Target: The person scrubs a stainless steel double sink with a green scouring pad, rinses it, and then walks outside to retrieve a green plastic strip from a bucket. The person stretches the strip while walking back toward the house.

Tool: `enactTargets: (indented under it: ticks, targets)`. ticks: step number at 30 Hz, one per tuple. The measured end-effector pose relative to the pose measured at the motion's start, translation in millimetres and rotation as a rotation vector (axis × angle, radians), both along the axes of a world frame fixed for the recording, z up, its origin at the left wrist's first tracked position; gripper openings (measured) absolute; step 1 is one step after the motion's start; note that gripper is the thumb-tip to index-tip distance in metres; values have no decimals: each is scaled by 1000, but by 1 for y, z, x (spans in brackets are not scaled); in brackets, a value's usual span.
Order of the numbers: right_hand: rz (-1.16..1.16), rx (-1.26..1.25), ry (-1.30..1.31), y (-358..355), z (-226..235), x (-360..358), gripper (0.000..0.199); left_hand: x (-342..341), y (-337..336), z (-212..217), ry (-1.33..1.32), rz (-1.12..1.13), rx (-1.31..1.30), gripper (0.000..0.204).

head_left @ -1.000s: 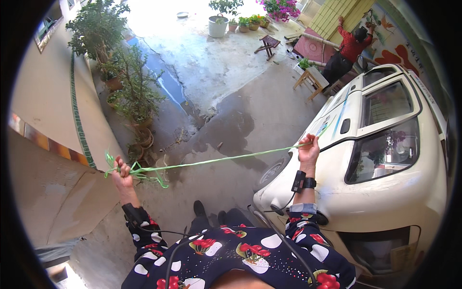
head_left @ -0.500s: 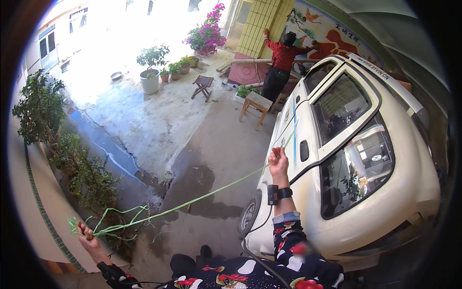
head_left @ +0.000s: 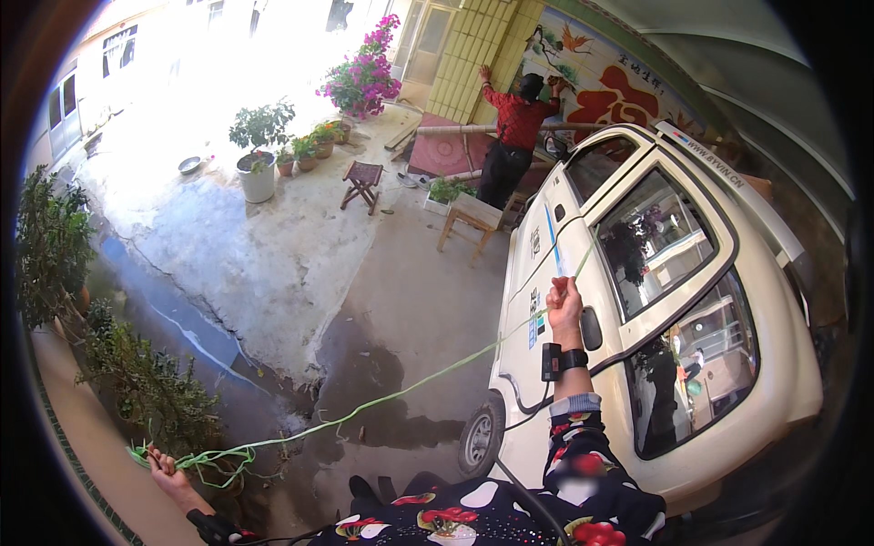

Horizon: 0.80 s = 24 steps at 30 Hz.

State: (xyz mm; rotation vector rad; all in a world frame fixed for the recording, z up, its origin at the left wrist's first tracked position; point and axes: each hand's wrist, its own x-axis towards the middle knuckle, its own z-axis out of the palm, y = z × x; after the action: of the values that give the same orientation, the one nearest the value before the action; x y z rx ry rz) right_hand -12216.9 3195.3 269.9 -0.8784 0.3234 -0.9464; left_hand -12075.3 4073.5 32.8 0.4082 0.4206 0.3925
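A light green plastic cord point(head_left: 387, 397) stretches between my two hands. My left hand point(head_left: 170, 471), low at the left, is closed round a bundle of it; loose loops and frayed strands hang beside the fingers. Out in front, beside the pale van's side, my right hand point(head_left: 565, 302) pinches the same cord. From there a thin length runs on up toward the van's point(head_left: 601, 273) window. Where that far end goes I cannot make out. A black device is strapped to my right wrist, with a cable trailing down the arm.
Potted shrubs point(head_left: 146, 364) line a low wall at my left. Ahead are a folding stool point(head_left: 362, 185), a wooden stool point(head_left: 472, 221) and flower pots point(head_left: 305, 150). Another person point(head_left: 517, 132) in red stands at the tiled wall, both arms raised. Wet patches point(head_left: 364, 382) mark the concrete.
My right arm has moved a little right, along the van's side, still pinching the cord. The cord now sags slightly. The other person's right arm has bent upward.
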Motion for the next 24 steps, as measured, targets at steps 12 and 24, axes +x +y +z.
enactTargets:
  ticks: [12, 24]
  targets:
    - [-138, -59, 153, -123, -9, 61, 31, 117, 9, 17, 47, 59, 195, 24]
    - [-304, -143, 453, -360, -34, 347, 28, 118, -42, 124, 359, 520, 529, 26]
